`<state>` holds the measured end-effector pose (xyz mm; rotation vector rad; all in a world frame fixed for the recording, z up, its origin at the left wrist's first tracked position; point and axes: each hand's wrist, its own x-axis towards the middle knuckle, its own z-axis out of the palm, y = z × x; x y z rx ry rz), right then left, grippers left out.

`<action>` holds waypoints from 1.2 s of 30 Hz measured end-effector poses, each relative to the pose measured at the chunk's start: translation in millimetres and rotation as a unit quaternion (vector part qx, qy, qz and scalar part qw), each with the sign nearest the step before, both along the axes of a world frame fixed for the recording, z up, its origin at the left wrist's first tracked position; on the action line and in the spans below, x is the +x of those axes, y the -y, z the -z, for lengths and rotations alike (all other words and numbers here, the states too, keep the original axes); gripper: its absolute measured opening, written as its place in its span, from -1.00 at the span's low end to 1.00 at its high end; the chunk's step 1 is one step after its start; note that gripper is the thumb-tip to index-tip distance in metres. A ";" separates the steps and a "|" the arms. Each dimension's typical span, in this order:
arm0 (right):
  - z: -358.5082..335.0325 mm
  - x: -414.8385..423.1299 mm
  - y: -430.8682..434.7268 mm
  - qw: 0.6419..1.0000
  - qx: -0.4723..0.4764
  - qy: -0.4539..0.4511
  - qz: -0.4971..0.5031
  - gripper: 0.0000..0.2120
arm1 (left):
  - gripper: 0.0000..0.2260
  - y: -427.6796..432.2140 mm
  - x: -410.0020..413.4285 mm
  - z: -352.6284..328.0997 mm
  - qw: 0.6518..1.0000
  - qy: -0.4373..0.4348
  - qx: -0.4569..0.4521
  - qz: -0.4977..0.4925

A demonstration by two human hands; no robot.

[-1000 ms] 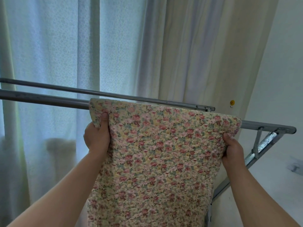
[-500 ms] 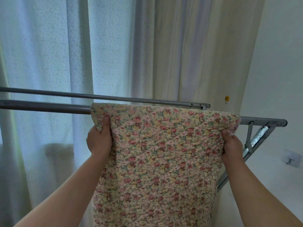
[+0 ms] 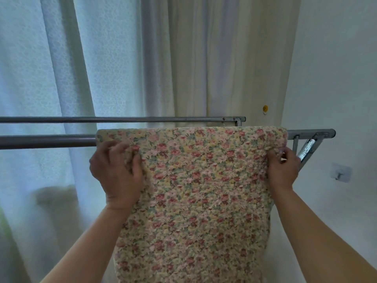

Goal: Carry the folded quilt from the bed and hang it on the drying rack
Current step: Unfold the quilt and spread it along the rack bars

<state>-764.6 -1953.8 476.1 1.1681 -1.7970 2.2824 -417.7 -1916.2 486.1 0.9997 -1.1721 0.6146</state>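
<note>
While looking up past two bare arms, saw tall pale curtains across the back and a white wall off to the right. Next in size, found the flowery quilt, folded, slung over the near bar of the drying rack and hanging down flat toward the floor. Saw a second, thinner bar just behind, running the same way. Found the left hand on the quilt's left edge just under the bar, fingers curled into a bunch of cloth, and the right hand on the right edge, fingers pinching the fold. Spotted a small stick-on hook on the wall, and a tiny yellow dot higher up. Judged the job nearly done, with only the tidying left. Thought it best to tug both edges down the same amount, smooth the top flat along the bar, keep the quilt away from the bar's right end, and let go of both sides slowly. Could not see the back half of the quilt, so could not tell about an even hang. Could not see the bottom hem or the rack's legs, cut off below. Found the left fingers blurry, so could not be sure of the exact grip.
</note>
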 end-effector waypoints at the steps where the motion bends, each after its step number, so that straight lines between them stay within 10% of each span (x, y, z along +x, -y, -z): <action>1: -1.0 -0.5 -0.5 1.000 -0.001 -0.006 0.009 -0.68 | -0.80 1.2 -6.7 1.5 0.997 0.070 0.000 -0.009; 6: -5.7 -11.9 0.8 0.996 -0.008 -0.087 0.011 -0.71 | -0.82 7.0 -61.4 -3.4 0.965 0.262 0.024 0.015; 16: -3.3 -47.6 3.8 0.960 -0.068 0.072 -0.260 -0.73 | -0.74 23.3 -182.9 -40.3 0.951 0.285 0.107 0.053; 24: 12.5 -66.8 12.1 0.917 -0.005 -0.005 -0.399 -0.68 | -0.61 37.1 -278.8 -65.4 0.931 0.299 0.201 0.055; 36: 11.9 -67.4 18.2 0.923 0.029 -0.022 -0.384 -0.74 | -0.69 55.7 -308.0 -83.7 0.870 0.412 0.265 0.053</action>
